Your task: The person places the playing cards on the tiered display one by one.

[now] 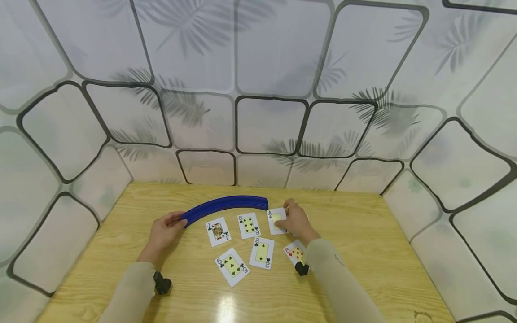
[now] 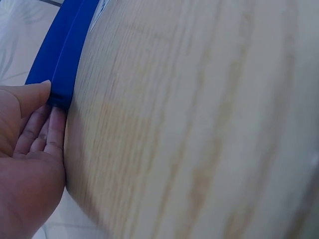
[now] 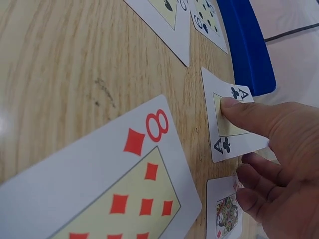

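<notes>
A curved blue card holder lies near the back of the table, and my left hand pinches its left end between thumb and fingers. In the left wrist view the thumb sits on top of the holder, with the fingers under its end. My right hand pinches the ace of clubs beside the holder's right end, thumb on the card's face. That card looks slightly bent and tilted. Under the right fingers lies a face card with red marks, partly hidden. The eight of diamonds lies nearer.
More cards lie face up on the wooden table: a jack, a six of spades, a two of spades and a five of clubs. Patterned fabric walls surround the back and sides.
</notes>
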The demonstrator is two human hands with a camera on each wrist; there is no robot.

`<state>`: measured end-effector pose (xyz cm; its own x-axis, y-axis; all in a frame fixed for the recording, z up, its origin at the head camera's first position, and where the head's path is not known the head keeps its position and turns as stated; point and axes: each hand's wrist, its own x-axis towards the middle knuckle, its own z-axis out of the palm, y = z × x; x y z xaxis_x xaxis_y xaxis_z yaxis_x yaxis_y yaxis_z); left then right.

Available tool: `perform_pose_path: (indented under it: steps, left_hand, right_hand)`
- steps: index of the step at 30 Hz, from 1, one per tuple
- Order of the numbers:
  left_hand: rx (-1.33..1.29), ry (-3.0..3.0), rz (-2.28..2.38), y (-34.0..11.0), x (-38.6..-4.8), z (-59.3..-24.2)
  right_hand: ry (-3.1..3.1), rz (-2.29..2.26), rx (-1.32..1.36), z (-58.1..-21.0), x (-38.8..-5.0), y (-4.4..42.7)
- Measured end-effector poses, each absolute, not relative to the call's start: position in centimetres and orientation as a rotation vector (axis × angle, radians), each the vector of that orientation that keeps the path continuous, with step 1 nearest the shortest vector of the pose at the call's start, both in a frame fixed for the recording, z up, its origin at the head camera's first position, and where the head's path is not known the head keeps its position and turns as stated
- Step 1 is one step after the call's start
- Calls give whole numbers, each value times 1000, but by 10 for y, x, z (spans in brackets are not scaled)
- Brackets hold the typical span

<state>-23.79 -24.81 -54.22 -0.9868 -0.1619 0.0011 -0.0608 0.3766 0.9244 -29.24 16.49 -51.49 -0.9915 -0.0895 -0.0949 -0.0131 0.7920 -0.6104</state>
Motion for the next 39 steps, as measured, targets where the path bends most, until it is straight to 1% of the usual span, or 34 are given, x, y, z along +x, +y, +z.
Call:
perform_pose_path:
  steps: [8, 16, 28, 39]
  left_hand:
    - [222, -2553, -1666, -248, -236, -539]
    - [216, -2560, -1648, -248, -234, -538]
    - [215, -2552, -1647, -247, -233, -537]
    - [194, -2516, -1683, -248, -236, -543]
  right_hand:
    - [2871, -1013, -97, -513, -291, 162]
    - [2850, -1211, -275, -507, -291, 165]
    - [2880, -1292, -309, -494, -292, 160]
    - [2828, -1429, -343, -487, -293, 142]
